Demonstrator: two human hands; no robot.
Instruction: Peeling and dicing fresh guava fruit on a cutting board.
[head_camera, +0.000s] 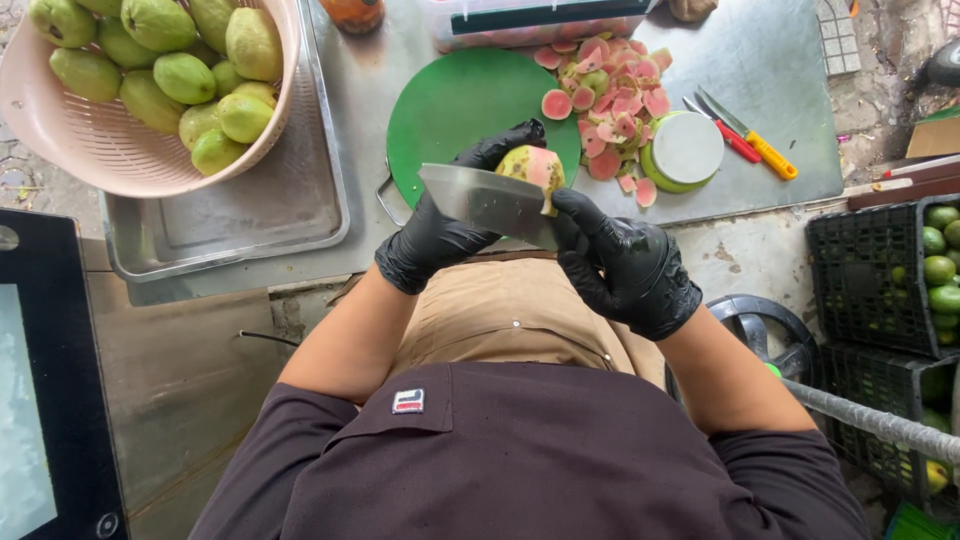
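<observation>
The black-gloved left hand (440, 235) is closed around a partly peeled green guava with pink flesh (533, 166), holding it above the near edge of a round green cutting board (450, 105). The black-gloved right hand (625, 265) is clenched on a broad steel knife (485, 200), blade against the fruit. Pink guava slices (610, 95) lie heaped on the board's far right.

A half-peeled guava (533, 166) sits in my gloved left hand (440, 232), its pink flesh bared on the side facing me and a patch of yellow-green skin left along the upper edge. The wide steel blade of the cleaver (488, 203), gripped in my gloved right hand (628, 270), lies flat against the fruit's lower side, both held in the air above the near rim of the green cutting board (450, 105).
</observation>
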